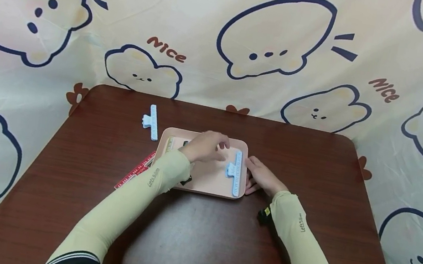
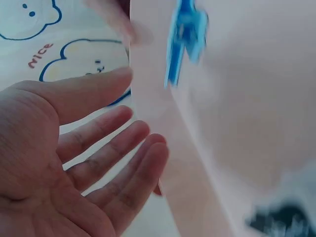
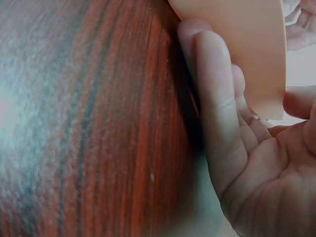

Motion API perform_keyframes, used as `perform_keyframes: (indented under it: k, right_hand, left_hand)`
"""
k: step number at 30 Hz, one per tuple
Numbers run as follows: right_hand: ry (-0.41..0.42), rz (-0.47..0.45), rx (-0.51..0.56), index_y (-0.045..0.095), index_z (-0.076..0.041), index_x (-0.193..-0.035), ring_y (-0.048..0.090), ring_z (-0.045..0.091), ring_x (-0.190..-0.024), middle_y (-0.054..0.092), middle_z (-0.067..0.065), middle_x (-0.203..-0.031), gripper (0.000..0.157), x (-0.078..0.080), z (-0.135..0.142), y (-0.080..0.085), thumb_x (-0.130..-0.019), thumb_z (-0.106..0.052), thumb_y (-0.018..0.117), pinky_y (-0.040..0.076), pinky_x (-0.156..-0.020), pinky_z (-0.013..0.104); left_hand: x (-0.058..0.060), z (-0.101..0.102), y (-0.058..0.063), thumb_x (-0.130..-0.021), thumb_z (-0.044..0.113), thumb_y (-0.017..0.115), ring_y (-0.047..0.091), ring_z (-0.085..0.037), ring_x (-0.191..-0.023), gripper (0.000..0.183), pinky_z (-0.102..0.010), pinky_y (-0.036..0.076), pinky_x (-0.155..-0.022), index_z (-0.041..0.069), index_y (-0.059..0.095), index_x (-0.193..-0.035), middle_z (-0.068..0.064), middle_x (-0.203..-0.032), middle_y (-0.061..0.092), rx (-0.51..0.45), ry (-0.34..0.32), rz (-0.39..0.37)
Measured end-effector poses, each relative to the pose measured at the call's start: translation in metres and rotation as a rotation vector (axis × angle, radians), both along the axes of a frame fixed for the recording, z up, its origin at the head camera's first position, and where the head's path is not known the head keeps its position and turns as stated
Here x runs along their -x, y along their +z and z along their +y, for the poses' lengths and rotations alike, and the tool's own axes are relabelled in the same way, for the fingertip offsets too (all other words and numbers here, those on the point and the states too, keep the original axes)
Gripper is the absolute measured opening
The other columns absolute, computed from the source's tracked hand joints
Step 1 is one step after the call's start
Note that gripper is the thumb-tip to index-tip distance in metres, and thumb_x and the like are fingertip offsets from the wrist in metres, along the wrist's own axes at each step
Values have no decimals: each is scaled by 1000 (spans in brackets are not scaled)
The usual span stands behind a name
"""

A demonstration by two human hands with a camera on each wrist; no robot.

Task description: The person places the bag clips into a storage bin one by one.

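Observation:
A light pink tray lies on the table, with a light blue clip marked like a ruler near its right side. Above the tray floor hovers my left hand, fingers loosely bent and apart, holding nothing. In its wrist view the left hand appears beside the tray wall, and the blue clip lies beyond. At the tray's right edge, my right hand holds the rim. The right wrist view shows that hand's fingers along the outer wall and the thumb at the rim.
A second blue clip lies on the table behind and left of the tray. Partly under my left forearm, a red strip with white markings touches the tray's left side. A yellow-green edged item sits inside the tray's left end.

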State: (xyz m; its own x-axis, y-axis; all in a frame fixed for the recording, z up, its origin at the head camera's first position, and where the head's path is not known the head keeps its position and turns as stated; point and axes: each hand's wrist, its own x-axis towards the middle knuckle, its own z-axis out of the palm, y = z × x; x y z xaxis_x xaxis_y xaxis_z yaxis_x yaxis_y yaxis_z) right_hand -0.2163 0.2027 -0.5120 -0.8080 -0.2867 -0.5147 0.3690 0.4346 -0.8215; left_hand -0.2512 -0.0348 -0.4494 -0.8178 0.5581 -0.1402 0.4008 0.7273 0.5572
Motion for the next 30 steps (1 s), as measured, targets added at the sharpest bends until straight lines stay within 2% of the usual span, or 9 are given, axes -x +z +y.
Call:
perform_keyframes:
  k: [4, 8, 15, 22, 26, 30]
  right_hand:
    - [-1, 3, -2, 43, -8, -129, 59, 19, -58, 57, 10, -77, 37, 0, 1, 1, -114, -40, 30, 61, -58, 41]
    - [0, 5, 9, 43, -7, -128, 59, 19, -57, 57, 10, -76, 37, 0, 1, 0, -114, -39, 30, 61, -58, 41]
    - [6, 15, 5, 43, -7, -129, 60, 19, -58, 57, 10, -77, 39, -1, 1, -1, -114, -41, 30, 61, -58, 41]
    - [5, 19, -2, 42, -8, -132, 60, 19, -60, 57, 11, -82, 39, 0, 2, -1, -114, -41, 31, 61, -59, 41]
    - [7, 20, -4, 42, -8, -132, 60, 19, -60, 57, 11, -82, 40, 0, 2, -2, -114, -41, 31, 62, -60, 41]
    - [10, 16, -9, 42, -8, -133, 61, 19, -61, 57, 12, -82, 41, 0, 1, -1, -114, -42, 31, 62, -60, 41]
  left_hand:
    - [1, -16, 10, -95, 21, 76, 67, -27, -109, 35, -43, 52, -96, 9, 70, -127, -10, -118, 71, 8, 52, 63]
    - [2, -37, 16, -96, 23, 74, 65, -28, -111, 34, -44, 53, -96, 11, 70, -127, -10, -121, 71, -4, 120, 67]
    - [-2, -83, 21, -99, 25, 71, 65, -28, -116, 33, -48, 53, -99, 12, 70, -129, -8, -126, 70, 14, 195, 93]
    - [-17, -131, 22, -98, 24, 70, 65, -33, -112, 32, -50, 53, -93, 13, 69, -129, -11, -123, 70, 46, 269, 110]
    - [-27, -154, 16, -97, 24, 72, 67, -30, -100, 34, -48, 53, -84, 11, 69, -129, -13, -118, 72, 105, 282, 135]
    - [-41, -172, 9, -95, 21, 75, 69, -31, -107, 36, -53, 54, -89, 9, 70, -128, -14, -123, 72, 158, 275, 142]
